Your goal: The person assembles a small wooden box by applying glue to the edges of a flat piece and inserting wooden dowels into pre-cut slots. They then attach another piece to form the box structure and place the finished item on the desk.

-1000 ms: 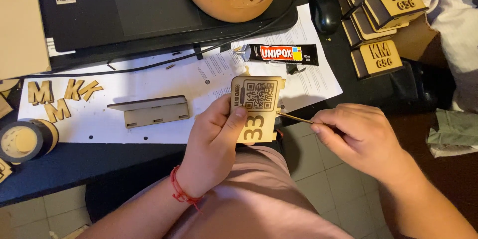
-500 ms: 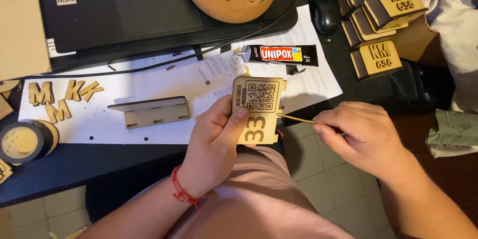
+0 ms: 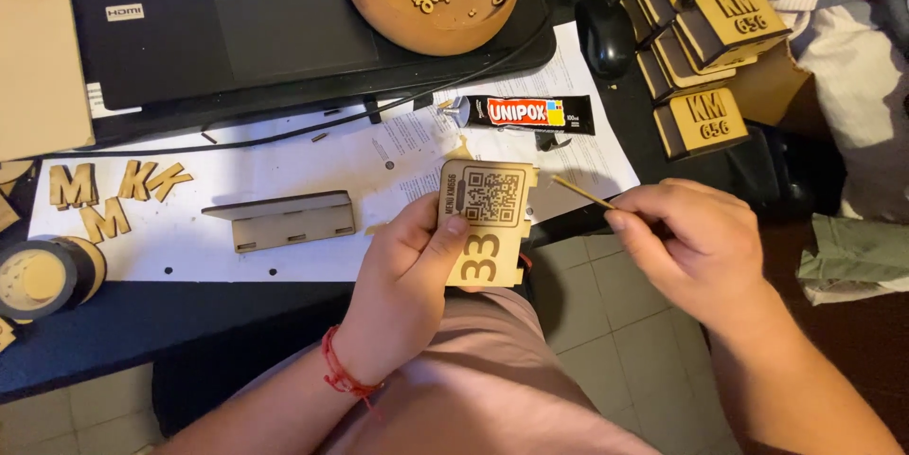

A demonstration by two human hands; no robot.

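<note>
A flat, pale wooden plaque [image 3: 488, 220] with a square dotted code engraved in its upper half and raised cut-out numerals glued near its lower edge is held upright, slightly tilted, over the person's lap. Small tabs stick out along its bottom and right edges. The left hand [image 3: 405, 285] grips it from the left, the thumb pressed across the face just below the code and the fingers curled behind. The right hand [image 3: 696, 242], a little to the right of the plaque, pinches a thin wooden stick [image 3: 582, 193] between thumb and fingertips; the stick's free end points left and sits just beside the plaque's upper right corner, though actual contact cannot be made out. Beyond the hands lies a black glue tube with a red label [image 3: 523, 114] on white printed paper [image 3: 312, 171]. To the left of the left hand rests a folded wooden stand piece [image 3: 284, 220].
</note>
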